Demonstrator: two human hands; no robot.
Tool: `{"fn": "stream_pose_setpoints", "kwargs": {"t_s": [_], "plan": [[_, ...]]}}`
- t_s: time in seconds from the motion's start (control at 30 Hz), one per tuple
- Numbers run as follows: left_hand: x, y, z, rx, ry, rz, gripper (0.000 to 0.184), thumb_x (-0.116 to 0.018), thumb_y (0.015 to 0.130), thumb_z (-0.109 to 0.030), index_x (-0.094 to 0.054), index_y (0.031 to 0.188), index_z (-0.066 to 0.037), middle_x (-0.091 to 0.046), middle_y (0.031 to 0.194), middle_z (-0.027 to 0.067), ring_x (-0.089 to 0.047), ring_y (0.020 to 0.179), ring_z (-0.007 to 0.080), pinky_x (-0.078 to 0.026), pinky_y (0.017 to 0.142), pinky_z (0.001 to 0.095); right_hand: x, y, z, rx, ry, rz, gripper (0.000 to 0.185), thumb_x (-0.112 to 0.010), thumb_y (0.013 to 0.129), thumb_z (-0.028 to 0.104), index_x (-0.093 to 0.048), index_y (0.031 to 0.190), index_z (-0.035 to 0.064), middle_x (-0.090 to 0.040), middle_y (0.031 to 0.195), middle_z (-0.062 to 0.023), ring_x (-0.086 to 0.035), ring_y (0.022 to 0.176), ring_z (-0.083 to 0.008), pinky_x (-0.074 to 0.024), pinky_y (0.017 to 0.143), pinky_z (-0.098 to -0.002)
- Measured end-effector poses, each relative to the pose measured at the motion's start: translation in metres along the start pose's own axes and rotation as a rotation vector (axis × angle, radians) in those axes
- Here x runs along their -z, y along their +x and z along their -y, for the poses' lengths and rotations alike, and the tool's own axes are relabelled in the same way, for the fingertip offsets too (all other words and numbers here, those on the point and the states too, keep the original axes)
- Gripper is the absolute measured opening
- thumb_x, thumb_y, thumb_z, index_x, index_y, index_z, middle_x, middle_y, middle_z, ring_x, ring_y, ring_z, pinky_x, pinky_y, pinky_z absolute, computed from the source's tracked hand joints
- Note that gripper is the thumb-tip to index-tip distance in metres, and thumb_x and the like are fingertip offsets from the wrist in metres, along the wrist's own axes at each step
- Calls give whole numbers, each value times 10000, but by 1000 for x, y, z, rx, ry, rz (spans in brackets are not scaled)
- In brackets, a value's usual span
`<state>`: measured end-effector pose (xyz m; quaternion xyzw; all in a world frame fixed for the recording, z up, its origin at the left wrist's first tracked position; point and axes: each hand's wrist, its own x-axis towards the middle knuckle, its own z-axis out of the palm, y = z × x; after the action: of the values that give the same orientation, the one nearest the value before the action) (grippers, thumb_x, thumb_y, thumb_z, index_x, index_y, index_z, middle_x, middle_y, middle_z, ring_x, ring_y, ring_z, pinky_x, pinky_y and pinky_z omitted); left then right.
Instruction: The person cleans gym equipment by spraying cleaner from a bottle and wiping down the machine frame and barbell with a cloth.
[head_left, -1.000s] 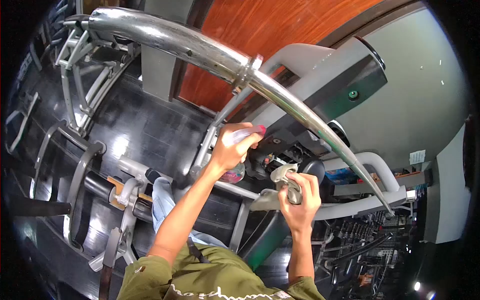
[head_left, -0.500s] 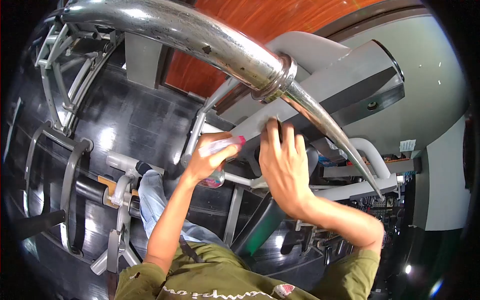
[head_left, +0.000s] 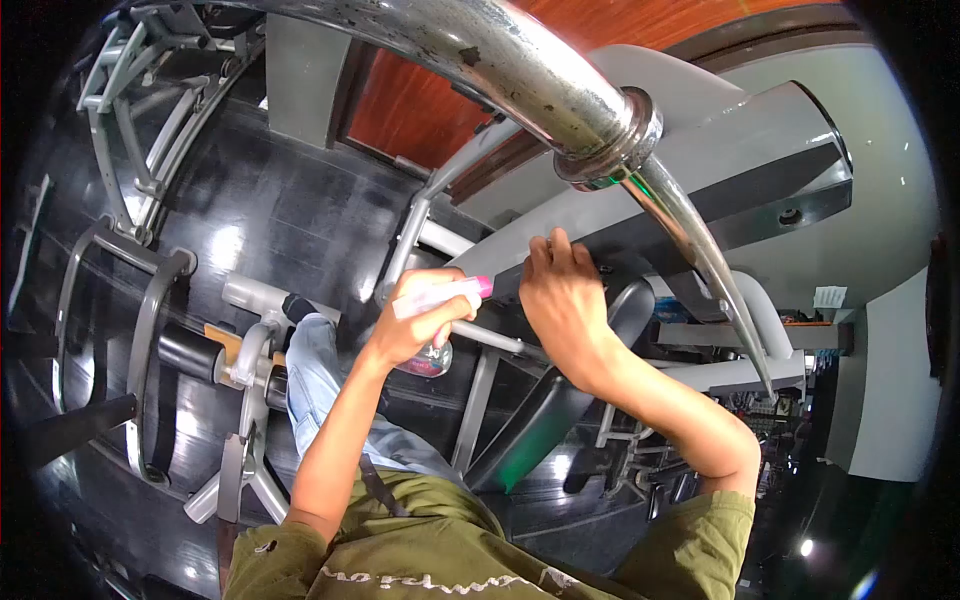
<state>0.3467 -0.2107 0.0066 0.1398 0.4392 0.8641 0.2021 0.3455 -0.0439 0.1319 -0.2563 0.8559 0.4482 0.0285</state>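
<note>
My left hand [head_left: 412, 318] is wrapped round the neck of a spray bottle [head_left: 428, 360]. Its clear trigger head has a pink nozzle that points right, towards the machine. To the right of it, my right hand [head_left: 566, 312] is closed, fingers curled against the grey column [head_left: 700, 150] of a gym machine, near the black strip [head_left: 740, 207] along its side. Whatever those fingers hold, if anything, is hidden behind the hand. A thick worn chrome bar [head_left: 510, 60] with a collar crosses above both hands.
A padded black seat [head_left: 545, 425] stands below my right hand. Grey machine frames and a roller pad [head_left: 190, 352] are at the left on the dark floor [head_left: 280, 220]. A wood-coloured panel [head_left: 400, 105] lies beyond the column. More gym equipment stands at the lower right.
My right hand has shifted slightly along the column, its fingers now more curled. The left hand keeps hold of the spray bottle. The view has moved, bringing the chrome bar further right.
</note>
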Motion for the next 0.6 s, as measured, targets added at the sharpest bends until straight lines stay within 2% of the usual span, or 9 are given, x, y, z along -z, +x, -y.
{"fn": "stream_pose_setpoints", "kwargs": {"t_s": [0.1,0.17,0.23,0.3,0.37,0.4,0.5,0.57,0.6], "plan": [[-1,-6,0,-6,87,-16,236,-669,908,-202,-680,818,16,-639,696,41,-521,462,67,-383,437,233,20,4,-15,-77,113,114,222,-654,810,199,-774,961,91,-601,1049,-42,-525,1049,-228,-423,831,-338],[0,-10,3,15,114,-36,248,-672,913,-201,-669,782,10,-619,655,31,-516,455,64,-370,432,239,45,4,-28,-174,-65,131,211,-665,809,177,-772,977,110,-629,1102,-40,-550,1100,-223,-454,815,-336],[0,-14,3,34,162,-36,239,-670,917,-191,-665,786,9,-603,638,23,-513,452,60,-367,429,237,49,7,-44,-144,-20,148,232,-672,800,159,-769,1007,117,-635,1146,-45,-568,1135,-226,-476,852,-343],[1,-16,7,45,148,-46,229,-672,915,-183,-665,788,8,-598,636,19,-511,452,57,-365,428,234,40,15,-51,-62,75,130,227,-672,801,135,-764,1006,95,-646,1166,-77,-586,1150,-258,-505,884,-370],[1,-18,8,51,135,-56,219,-674,913,-175,-666,791,7,-592,634,15,-508,451,54,-363,427,232,19,28,-47,107,366,247,195,-664,810,112,-762,974,74,-668,1152,-118,-597,1148,-296,-526,888,-392],[1,-20,10,53,109,-53,208,-674,910,-165,-667,794,7,-589,632,12,-506,451,51,-363,428,228,5,32,-39,148,421,176,180,-640,825,89,-755,958,52,-692,1077,-138,-626,1088,-319,-539,881,-412],[2,-23,8,66,78,-63,165,-672,897,-129,-671,805,8,-587,634,11,-502,454,46,-362,431,223,-24,51,-18,259,508,239,186,-628,828,76,-752,963,43,-708,1005,-141,-649,1022,-325,-542,867,-413],[5,-25,8,92,95,-73,154,-669,886,-123,-671,808,10,-593,639,16,-509,462,50,-368,436,228,-27,44,-15,287,506,142,173,-617,831,65,-742,943,21,-710,953,-152,-662,994,-339,-550,851,-420],[7,-25,7,91,96,-74,154,-669,886,-123,-671,808,10,-593,639,16,-509,462,50,-368,436,228,-23,39,-21,332,552,133,153,-653,769,27,-730,899,8,-699,975,-146,-646,992,-343,-552,859,-413]]}}
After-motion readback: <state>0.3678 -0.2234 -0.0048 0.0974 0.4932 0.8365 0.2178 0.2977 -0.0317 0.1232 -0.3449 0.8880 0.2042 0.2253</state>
